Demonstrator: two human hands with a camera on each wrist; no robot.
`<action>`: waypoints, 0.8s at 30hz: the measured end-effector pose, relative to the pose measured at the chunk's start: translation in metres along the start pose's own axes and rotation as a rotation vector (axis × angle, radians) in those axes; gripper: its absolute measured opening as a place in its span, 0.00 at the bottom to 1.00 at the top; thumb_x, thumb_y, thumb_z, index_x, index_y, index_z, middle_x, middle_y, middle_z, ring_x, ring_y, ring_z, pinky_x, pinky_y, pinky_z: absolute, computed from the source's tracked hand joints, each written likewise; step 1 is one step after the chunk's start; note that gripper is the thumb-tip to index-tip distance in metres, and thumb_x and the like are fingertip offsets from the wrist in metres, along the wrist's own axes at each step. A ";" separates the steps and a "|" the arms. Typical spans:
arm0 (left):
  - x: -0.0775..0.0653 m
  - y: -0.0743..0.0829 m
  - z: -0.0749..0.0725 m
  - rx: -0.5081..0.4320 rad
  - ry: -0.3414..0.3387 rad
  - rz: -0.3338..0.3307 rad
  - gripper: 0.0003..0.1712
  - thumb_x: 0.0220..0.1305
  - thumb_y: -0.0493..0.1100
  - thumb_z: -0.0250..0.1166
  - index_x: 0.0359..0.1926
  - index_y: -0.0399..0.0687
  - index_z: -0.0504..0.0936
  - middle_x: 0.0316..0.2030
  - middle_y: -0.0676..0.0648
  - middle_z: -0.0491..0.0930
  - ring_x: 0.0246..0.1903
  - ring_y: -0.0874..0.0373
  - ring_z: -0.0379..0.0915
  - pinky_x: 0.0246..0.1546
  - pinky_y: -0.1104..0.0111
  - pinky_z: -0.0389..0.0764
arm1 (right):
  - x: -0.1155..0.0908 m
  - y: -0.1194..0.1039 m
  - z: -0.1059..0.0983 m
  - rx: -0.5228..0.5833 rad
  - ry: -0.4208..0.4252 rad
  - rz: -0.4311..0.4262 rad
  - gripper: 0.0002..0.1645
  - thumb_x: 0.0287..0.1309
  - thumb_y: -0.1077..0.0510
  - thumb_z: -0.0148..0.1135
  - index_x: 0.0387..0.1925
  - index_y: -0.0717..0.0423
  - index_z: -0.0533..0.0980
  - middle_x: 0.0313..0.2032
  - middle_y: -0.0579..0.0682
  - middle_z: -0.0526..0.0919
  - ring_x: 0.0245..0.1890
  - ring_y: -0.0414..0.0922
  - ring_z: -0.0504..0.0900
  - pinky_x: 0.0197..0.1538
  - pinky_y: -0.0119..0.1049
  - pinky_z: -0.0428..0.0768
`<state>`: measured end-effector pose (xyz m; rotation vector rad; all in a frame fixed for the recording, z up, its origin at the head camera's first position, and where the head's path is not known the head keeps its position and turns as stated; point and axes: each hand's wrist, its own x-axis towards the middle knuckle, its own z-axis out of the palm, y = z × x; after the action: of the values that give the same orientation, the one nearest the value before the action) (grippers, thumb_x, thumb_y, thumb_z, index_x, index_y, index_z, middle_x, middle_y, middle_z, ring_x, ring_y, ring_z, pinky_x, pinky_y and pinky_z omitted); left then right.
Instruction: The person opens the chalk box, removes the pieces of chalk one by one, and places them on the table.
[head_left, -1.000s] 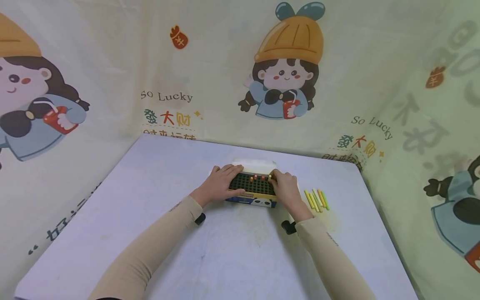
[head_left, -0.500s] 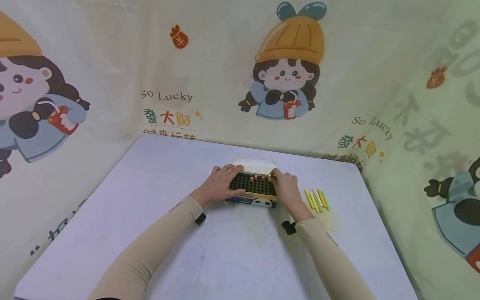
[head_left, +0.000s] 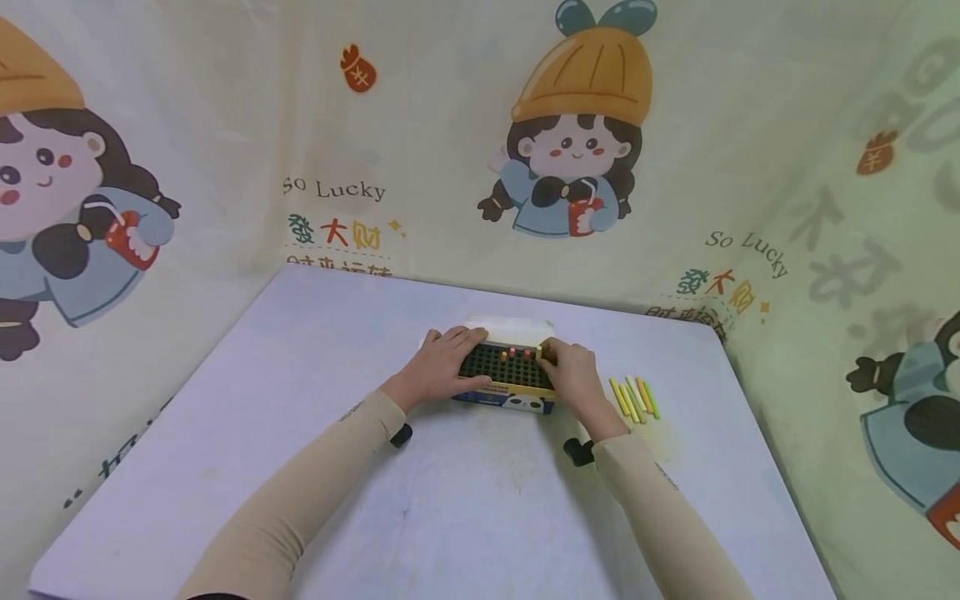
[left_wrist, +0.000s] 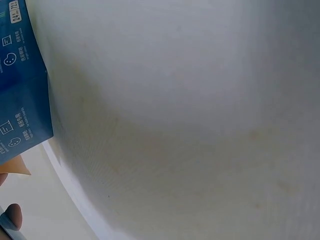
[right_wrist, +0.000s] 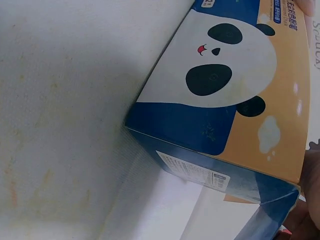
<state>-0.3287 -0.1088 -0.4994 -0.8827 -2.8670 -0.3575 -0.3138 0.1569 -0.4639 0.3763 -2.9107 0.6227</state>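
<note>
A chalk box [head_left: 504, 400] with a panda on its front stands on the table, its black perforated holder [head_left: 495, 367] facing up. My left hand [head_left: 438, 367] grips the box's left end, thumb along the front edge and fingers over the back. At the far right corner, my right hand [head_left: 573, 375] pinches a pale yellow chalk stick [head_left: 538, 353] standing at the holes; its lower end is hard to make out. Several orange, pink and red chalk sticks [head_left: 512, 353] poke up from the back rows. In the right wrist view, the box's panda side [right_wrist: 220, 65] shows large.
Several yellow, white, orange and green chalk sticks [head_left: 633, 400] lie on the white table [head_left: 337, 500], right of the box. A pale flap [head_left: 510, 327] extends behind the box. Printed cloth [head_left: 435, 167] hangs around the table's far and side edges.
My right fingers shift slightly at the far right corner, and the pale yellow chalk shows more upright than half a second ago. The left hand and box stay in place.
</note>
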 end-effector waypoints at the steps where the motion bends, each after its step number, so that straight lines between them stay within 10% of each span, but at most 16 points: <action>1: 0.000 0.000 0.000 0.002 0.000 -0.003 0.53 0.68 0.78 0.54 0.83 0.57 0.55 0.78 0.47 0.62 0.76 0.47 0.57 0.64 0.42 0.63 | 0.000 0.000 0.000 -0.008 -0.003 -0.003 0.11 0.68 0.57 0.68 0.48 0.57 0.83 0.42 0.55 0.91 0.43 0.58 0.84 0.58 0.59 0.75; 24: 0.001 0.000 0.002 -0.016 -0.004 -0.004 0.53 0.68 0.78 0.54 0.82 0.57 0.55 0.78 0.48 0.61 0.77 0.47 0.56 0.64 0.43 0.63 | -0.001 0.003 0.003 -0.101 0.030 -0.027 0.07 0.72 0.53 0.63 0.45 0.51 0.78 0.33 0.54 0.89 0.32 0.53 0.81 0.53 0.59 0.75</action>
<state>-0.3295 -0.1076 -0.5008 -0.8821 -2.8740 -0.3800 -0.3134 0.1586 -0.4676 0.3899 -2.8894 0.4703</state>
